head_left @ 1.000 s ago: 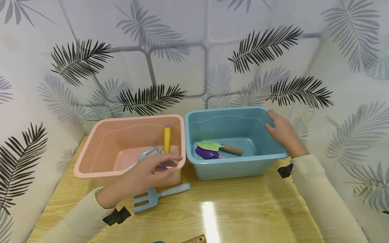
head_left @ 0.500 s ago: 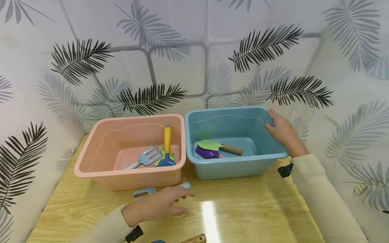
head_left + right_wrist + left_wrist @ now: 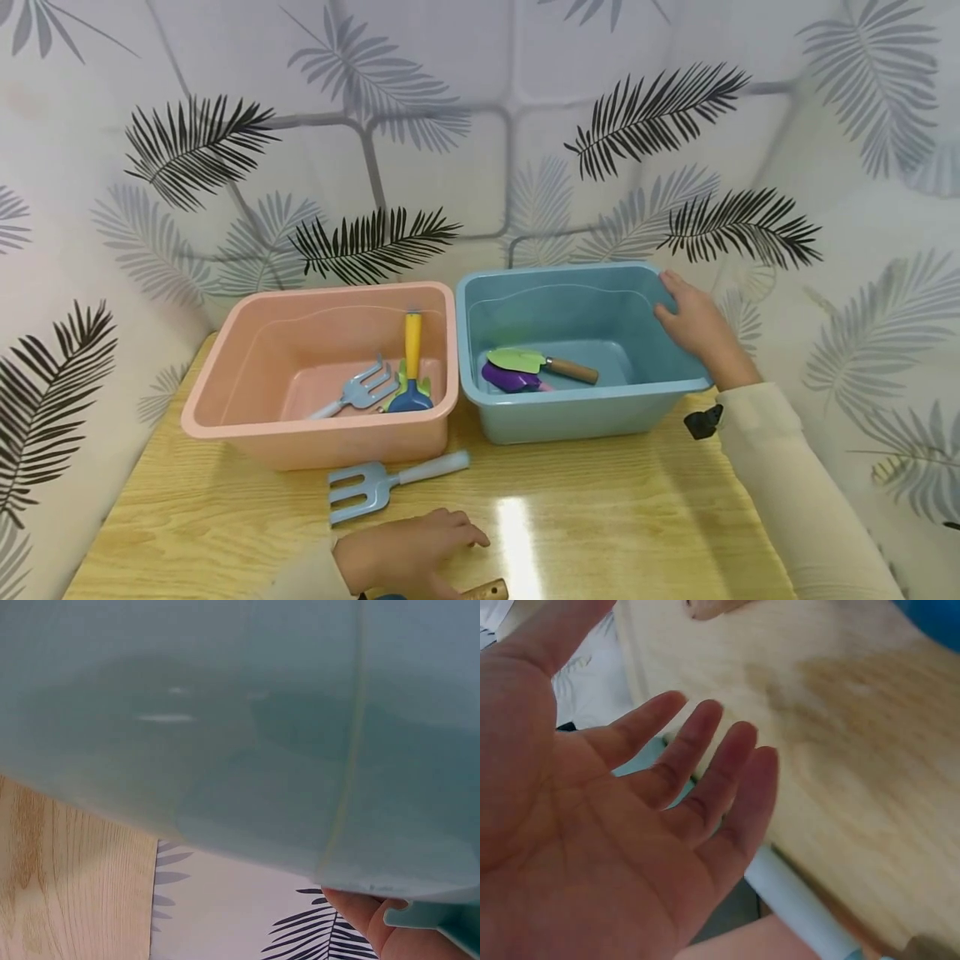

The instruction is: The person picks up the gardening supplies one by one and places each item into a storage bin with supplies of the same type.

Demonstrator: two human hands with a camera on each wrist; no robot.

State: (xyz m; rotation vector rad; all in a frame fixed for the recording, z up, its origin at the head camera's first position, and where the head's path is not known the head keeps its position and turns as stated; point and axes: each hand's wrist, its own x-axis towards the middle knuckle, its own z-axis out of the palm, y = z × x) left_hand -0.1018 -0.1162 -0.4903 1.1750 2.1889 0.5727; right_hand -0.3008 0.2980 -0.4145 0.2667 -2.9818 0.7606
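**Left hand (image 3: 416, 547) drops from fork (image 3: 381, 487) to wooden-handled tool (image 3: 487, 591)**

Nearer the wearer than half a second ago, the left hand has its fingers loosely extended, thumb by the tool's handle (whether it touches cannot be told). That tool lies at the bottom of the head view, cut off, its blue end partly behind the hand. The fork shows whole again. The right hand (image 3: 701, 329) stays put, gripping the rim of the blue tub (image 3: 577, 412); most of its fingers are hidden behind the wall.

Inside the pink tub (image 3: 337, 443), a yellow-handled tool (image 3: 413, 346) partly covers a green tool (image 3: 424, 386), and the front wall hides the end of the rake (image 3: 360, 393). A green trowel (image 3: 517, 360) overlaps a purple tool (image 3: 508, 377) in the blue tub.

Pale grain and a streak of glare mark the table (image 3: 615, 517); a leaf-printed backdrop (image 3: 450, 67) rises close behind. The tubs' rims leave hardly a gap. Wood shows widest between the left hand and the right sleeve (image 3: 802, 492); the table's near edge falls outside the view.
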